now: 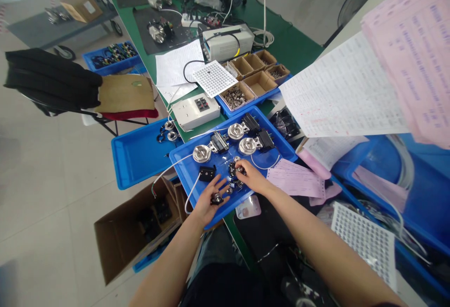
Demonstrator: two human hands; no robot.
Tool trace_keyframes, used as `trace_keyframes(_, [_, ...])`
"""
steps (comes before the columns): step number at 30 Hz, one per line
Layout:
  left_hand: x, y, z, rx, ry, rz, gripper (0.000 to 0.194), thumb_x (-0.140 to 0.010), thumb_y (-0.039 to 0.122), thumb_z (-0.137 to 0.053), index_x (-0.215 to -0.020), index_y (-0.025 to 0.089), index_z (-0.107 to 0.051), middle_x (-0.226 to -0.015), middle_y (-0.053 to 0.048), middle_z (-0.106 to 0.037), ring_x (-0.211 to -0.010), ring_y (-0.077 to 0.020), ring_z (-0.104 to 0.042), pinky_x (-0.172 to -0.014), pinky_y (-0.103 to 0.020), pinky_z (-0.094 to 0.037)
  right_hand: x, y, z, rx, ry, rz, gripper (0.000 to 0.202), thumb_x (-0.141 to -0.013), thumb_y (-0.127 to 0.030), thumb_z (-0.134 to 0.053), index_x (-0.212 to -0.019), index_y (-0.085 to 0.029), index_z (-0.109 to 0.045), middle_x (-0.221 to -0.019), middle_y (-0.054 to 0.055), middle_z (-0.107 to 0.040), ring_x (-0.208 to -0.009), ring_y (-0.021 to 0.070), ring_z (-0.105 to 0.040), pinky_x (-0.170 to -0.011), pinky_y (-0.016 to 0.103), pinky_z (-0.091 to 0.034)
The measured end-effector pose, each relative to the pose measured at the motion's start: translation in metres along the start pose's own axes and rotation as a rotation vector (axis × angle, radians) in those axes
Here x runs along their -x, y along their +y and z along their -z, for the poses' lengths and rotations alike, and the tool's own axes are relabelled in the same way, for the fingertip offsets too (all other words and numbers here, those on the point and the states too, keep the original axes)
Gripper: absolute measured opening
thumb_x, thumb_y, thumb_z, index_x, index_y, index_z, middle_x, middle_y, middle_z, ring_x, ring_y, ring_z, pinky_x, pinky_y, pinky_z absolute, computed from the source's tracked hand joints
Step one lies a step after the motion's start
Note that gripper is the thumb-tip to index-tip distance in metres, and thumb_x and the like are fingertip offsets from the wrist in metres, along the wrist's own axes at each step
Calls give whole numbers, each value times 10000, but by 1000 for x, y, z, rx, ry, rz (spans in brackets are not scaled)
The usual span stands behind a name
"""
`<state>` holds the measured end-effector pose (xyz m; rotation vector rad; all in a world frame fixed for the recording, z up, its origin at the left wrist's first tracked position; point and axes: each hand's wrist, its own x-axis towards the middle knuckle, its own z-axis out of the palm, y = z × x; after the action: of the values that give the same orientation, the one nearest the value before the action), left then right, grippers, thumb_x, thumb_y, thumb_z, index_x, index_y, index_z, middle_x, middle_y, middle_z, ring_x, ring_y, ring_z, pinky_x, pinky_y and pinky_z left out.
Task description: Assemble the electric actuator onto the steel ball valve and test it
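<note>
My left hand [210, 200] is palm up over the front of a blue tray [183, 166], fingers spread, with a small black-and-silver part [217, 198] resting on it. My right hand [250, 175] reaches in from the right, fingers curled down on a pile of small black-and-silver parts [232, 170]; what exactly they pinch is hidden. A black block with a white cable [207, 173] lies beside my left fingertips. Farther back in the tray are silver hexagonal fittings [201, 153] joined to black connector modules [220, 143].
Behind the tray are a grey switch box [195, 111], cardboard bins of metal parts [235, 97] and a perforated white sheet [215, 78]. Pink papers [297, 179] lie at the right, with hanging sheets [344, 86] above. At left are another blue tray [137, 157], an open carton [123, 232] and a chair [123, 92].
</note>
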<state>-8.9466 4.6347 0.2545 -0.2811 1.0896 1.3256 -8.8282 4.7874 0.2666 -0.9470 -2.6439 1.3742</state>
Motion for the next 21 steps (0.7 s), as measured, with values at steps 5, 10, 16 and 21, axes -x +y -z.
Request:
trace_keyframes(5, [13,3,-10,227,-348,165,469,-740,191,-492,-1206,236,-530,-1109,-80,-650,-994,-266,-635,-855,-495,-490,34,-53,33,-38,-159,103,160,-806,-110,-498,-942,-193,-514,-962,20,-535,-841,139,-534,-770,266,-437])
trace_keyframes(10, [5,-10,-25,297,-388,208,467,-826,604,-468,-1059,218,-590,-851,-55,-690,-734,-224,-671,-734,-447,-529,42,-74,45,20,-224,164,180,-776,-77,-534,-921,-184,-538,-940,25,-535,-854,161,-519,-786,295,-419])
trace_keyframes(16, [-2,-15,-35,387,-461,214,519,-844,603,-440,-1032,157,-627,-808,-81,-695,-780,-251,-671,-818,-476,-493,41,-82,37,75,-149,178,191,-778,-75,-519,-937,-180,-533,-961,39,-538,-851,166,-519,-786,306,-422])
trace_keyframes(21, [-1,-14,-40,525,-482,104,350,-852,472,-495,-1068,237,-640,-1023,-48,-687,-1006,-233,-629,-946,-397,-442,47,-89,21,104,-48,187,176,-801,-101,-488,-950,-185,-531,-1028,65,-576,-956,215,-519,-832,375,-411])
